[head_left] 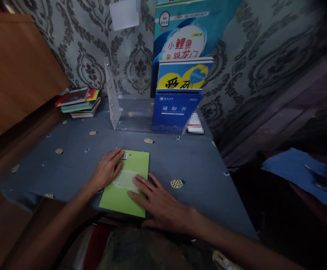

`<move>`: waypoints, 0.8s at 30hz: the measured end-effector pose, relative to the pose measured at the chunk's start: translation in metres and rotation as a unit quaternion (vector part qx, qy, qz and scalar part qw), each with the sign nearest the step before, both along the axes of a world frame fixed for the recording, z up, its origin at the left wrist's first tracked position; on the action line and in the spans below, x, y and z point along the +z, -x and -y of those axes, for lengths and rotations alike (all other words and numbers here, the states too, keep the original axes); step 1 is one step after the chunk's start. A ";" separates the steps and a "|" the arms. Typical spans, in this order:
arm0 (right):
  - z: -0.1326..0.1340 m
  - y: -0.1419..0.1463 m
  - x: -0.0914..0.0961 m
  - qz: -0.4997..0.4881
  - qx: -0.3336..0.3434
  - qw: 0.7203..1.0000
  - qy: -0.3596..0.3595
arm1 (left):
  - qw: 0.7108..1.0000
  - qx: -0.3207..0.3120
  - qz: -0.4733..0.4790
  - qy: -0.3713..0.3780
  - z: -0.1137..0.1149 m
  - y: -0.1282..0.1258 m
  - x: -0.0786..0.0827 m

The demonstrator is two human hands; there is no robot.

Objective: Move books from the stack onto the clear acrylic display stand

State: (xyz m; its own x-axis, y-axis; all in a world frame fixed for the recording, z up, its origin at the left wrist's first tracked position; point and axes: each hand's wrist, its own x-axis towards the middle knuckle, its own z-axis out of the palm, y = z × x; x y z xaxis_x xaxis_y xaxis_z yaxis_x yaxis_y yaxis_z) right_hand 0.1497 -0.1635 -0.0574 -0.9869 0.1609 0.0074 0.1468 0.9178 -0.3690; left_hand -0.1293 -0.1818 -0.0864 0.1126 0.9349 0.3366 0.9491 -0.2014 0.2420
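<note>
Green book (121, 197) lies on tablecloth (202, 165), before clear rack (112, 97). I rest left hand (108, 168), fingers extended, unclenched, on book's rack-side left corner; right hand (162, 204), fingers spread wide, on book's right side, farther from rack.

book (126, 183): lime green | tablecloth (197, 161): grey-blue, yellow pineapple print | wallpaper (90, 48): grey, dark damask | booklet (172, 119): blue

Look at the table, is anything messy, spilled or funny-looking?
Yes: the book stack at the back left of the table is askew, with edges poking out at different angles. Beside the blue booklet, a white item is blurred into squares. I see no spills, and what shows of the green book looks undamaged.
</note>
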 end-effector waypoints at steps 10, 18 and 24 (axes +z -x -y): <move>0.014 0.006 -0.006 -0.110 -0.007 0.991 -0.080 | 1.000 -0.006 0.013 0.026 0.000 -0.005 0.017; 0.002 0.003 0.007 -0.283 0.003 0.957 -0.064 | 0.985 -0.024 0.142 0.094 -0.003 -0.012 0.044; -0.038 0.008 0.039 -0.384 -0.132 0.902 0.148 | 0.906 0.025 0.381 0.184 -0.017 -0.002 0.047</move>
